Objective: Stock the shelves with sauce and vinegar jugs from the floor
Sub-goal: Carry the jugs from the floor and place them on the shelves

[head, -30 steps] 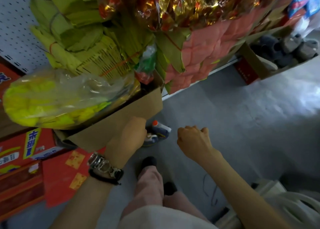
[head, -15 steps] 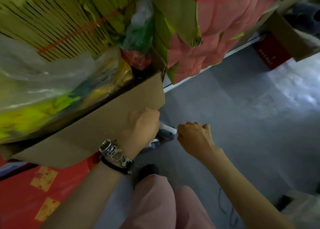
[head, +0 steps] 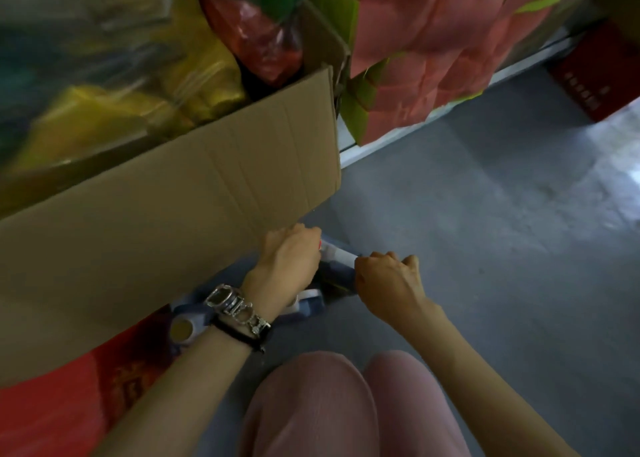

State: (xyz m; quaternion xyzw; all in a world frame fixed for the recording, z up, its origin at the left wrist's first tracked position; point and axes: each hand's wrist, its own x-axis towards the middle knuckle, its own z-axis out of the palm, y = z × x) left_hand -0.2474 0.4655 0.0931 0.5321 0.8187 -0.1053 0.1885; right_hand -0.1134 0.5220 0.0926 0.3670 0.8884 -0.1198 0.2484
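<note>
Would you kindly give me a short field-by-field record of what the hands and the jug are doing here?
setting: grey floor, under an overhanging cardboard flap
jug: blue and white, low by the floor, mostly hidden between both hands
left hand: curled over the jug's top, apparently gripping it; fingers hidden
right hand: curled, against the jug's right side; grip unclear
left wrist: metal watch
stage: jug not yet raised

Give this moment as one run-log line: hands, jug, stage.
stage: picking from floor | left hand: curled over jug top | right hand: fist beside jug, grip hidden | jug: on floor under cardboard flap
</note>
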